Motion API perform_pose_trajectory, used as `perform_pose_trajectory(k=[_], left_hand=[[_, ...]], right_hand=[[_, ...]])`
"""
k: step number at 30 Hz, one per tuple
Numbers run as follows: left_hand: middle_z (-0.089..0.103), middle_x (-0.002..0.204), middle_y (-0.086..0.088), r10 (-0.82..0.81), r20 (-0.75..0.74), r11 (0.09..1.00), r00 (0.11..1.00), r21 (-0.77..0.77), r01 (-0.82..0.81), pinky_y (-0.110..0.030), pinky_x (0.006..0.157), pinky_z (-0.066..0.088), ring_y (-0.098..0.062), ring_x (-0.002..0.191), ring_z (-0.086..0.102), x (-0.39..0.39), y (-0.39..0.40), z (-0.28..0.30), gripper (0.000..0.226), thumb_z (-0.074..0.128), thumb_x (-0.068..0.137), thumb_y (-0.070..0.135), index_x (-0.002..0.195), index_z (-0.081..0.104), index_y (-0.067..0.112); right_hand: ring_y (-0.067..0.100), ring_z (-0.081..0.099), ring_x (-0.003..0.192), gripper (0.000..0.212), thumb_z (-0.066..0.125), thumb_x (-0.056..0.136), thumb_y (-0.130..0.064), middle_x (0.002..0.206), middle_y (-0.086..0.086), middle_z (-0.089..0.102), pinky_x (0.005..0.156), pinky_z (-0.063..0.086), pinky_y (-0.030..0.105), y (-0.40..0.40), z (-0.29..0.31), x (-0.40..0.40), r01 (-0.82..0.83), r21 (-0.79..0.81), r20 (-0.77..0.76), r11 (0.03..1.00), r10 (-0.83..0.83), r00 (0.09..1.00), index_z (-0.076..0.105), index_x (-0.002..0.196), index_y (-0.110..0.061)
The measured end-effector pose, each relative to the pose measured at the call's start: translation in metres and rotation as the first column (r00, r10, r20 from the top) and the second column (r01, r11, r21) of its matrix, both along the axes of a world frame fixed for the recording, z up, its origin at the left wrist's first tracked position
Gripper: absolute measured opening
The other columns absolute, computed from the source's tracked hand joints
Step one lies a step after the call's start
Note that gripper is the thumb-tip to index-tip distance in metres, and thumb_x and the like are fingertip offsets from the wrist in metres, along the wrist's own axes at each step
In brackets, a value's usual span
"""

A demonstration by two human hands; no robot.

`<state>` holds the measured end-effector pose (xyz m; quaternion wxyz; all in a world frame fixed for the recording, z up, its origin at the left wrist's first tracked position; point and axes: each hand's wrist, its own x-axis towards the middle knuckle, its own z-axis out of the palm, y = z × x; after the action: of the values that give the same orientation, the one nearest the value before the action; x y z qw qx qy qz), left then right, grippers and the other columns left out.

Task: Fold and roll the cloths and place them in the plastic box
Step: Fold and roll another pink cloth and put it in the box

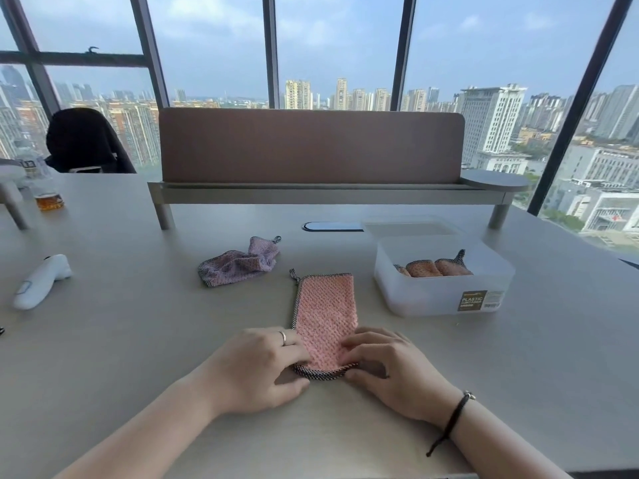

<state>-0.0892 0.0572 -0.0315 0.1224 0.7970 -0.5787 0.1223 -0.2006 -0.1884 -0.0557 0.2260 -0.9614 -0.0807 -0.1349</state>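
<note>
While a pink, nubby-textured cloth [326, 314] with a dark checked border lies folded into a long narrow strip on the grey surface [138, 340], both hands work at its near end. The left hand [257, 363], a ring on one finger, has its fingers curled over the strip's near-left corner with the thumb tucked below the edge, pinching the fabric. The right hand [390, 368], a black cord bracelet at its wrist, pinches the near-right corner the same way, and the near hem curls slightly upward between them. To the right, just beside the strip's far end, stands a translucent white plastic box [446, 292] with a brown label; rolled orange-pink cloths [435, 267] sit inside it. Its lid [411, 228] lies behind it. A crumpled lilac cloth [238, 262] rests farther back to the left. At the far left lie a white handheld device [41, 281] and a glass of amber drink [48, 197].
</note>
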Motion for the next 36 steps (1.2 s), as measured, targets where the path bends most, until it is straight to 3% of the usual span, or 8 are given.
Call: perform_pose_trajectory(k=[4, 8, 14, 18, 24, 29, 32, 36], left_hand=[[0.066, 0.095, 0.014, 0.066, 0.043, 0.997, 0.997, -0.039, -0.064, -0.029, 0.074, 0.054, -0.009, 0.088, 0.064, -0.006, -0.009, -0.004, 0.050, 0.053, 0.081, 0.072, 0.105, 0.068, 0.031], [0.064, 0.094, 0.011, 0.114, 0.026, 0.985, 0.993, -0.134, -0.110, -0.031, 0.073, 0.054, -0.012, 0.088, 0.063, -0.007, -0.017, -0.008, 0.025, 0.061, 0.084, 0.048, 0.098, 0.068, 0.029], [0.062, 0.079, 0.026, 0.027, -0.350, 0.954, 0.936, -0.272, -0.129, -0.018, 0.068, 0.048, 0.009, 0.075, 0.058, -0.014, -0.015, -0.003, 0.021, 0.058, 0.091, 0.040, 0.100, 0.072, 0.029], [0.073, 0.086, 0.007, -0.021, -0.436, 0.956, 0.900, -0.271, -0.109, -0.038, 0.072, 0.054, -0.014, 0.079, 0.070, -0.020, -0.010, -0.004, 0.028, 0.060, 0.093, 0.053, 0.103, 0.073, 0.030], [0.065, 0.124, 0.024, -0.128, -0.630, 0.969, 0.766, -0.243, -0.038, -0.021, 0.102, 0.044, 0.003, 0.118, 0.059, -0.025, -0.003, 0.000, 0.021, 0.067, 0.093, 0.028, 0.086, 0.065, 0.048], [0.055, 0.075, 0.008, -0.176, -0.783, 0.964, 0.596, -0.259, -0.054, -0.032, 0.069, 0.039, -0.009, 0.072, 0.049, -0.017, -0.005, 0.000, 0.028, 0.063, 0.093, 0.037, 0.085, 0.063, 0.010], [0.046, 0.064, 0.005, -0.187, -0.798, 0.915, 0.573, -0.354, -0.195, -0.026, 0.055, 0.031, -0.011, 0.059, 0.039, -0.007, -0.015, -0.001, 0.030, 0.064, 0.091, 0.033, 0.080, 0.060, 0.006], [0.063, 0.065, -0.001, -0.133, -0.910, 0.809, 0.393, -0.329, -0.487, -0.031, 0.059, 0.040, -0.017, 0.062, 0.052, 0.009, -0.041, 0.003, 0.014, 0.066, 0.093, 0.017, 0.081, 0.071, 0.010]], right_hand=[[-0.004, 0.058, 0.111, 0.025, 0.058, 0.090, -0.050, 0.106, -0.024, 0.071, 0.098, 0.047, 0.029, 0.003, 0.004, -0.001, 0.017, 0.133, 0.124, 0.991, -0.034, 0.992, 0.074, 0.098, -0.033], [0.005, 0.065, 0.094, 0.025, 0.058, 0.085, -0.052, 0.094, -0.014, 0.072, 0.090, 0.049, 0.034, 0.004, 0.010, -0.006, 0.103, 0.376, 0.073, 0.921, -0.140, 0.987, 0.070, 0.092, -0.032], [-0.001, 0.060, 0.107, 0.042, 0.083, 0.067, -0.047, 0.110, -0.015, 0.070, 0.096, 0.043, 0.017, 0.002, 0.014, -0.019, 0.080, 0.249, -0.043, 0.965, -0.072, 0.996, 0.069, 0.106, -0.039], [0.003, 0.062, 0.109, 0.026, 0.073, 0.074, -0.023, 0.102, -0.014, 0.074, 0.098, 0.046, 0.025, 0.002, 0.012, -0.020, 0.048, 0.242, -0.013, 0.969, -0.046, 0.999, 0.074, 0.096, -0.037], [-0.003, 0.062, 0.073, 0.014, 0.071, 0.088, -0.016, 0.075, -0.006, 0.071, 0.071, 0.048, 0.022, 0.006, 0.021, -0.024, 0.017, 0.468, -0.038, 0.884, 0.002, 0.999, 0.072, 0.080, -0.026], [-0.003, 0.036, 0.056, 0.036, 0.066, 0.094, -0.018, 0.057, -0.017, 0.041, 0.054, 0.029, 0.016, 0.008, 0.024, -0.016, -0.011, 0.569, -0.036, 0.823, 0.039, 0.999, 0.057, 0.061, -0.029], [0.013, 0.035, 0.061, 0.043, 0.064, 0.089, -0.042, 0.064, -0.003, 0.038, 0.054, 0.026, 0.034, 0.008, 0.026, -0.003, 0.002, 0.659, -0.009, 0.752, 0.005, 1.000, 0.054, 0.068, -0.006], [0.015, 0.033, 0.054, 0.046, 0.063, 0.094, -0.030, 0.059, 0.001, 0.035, 0.052, 0.025, 0.033, 0.004, 0.029, 0.033, 0.160, 0.640, -0.047, 0.751, -0.170, 0.984, 0.045, 0.069, 0.003]])
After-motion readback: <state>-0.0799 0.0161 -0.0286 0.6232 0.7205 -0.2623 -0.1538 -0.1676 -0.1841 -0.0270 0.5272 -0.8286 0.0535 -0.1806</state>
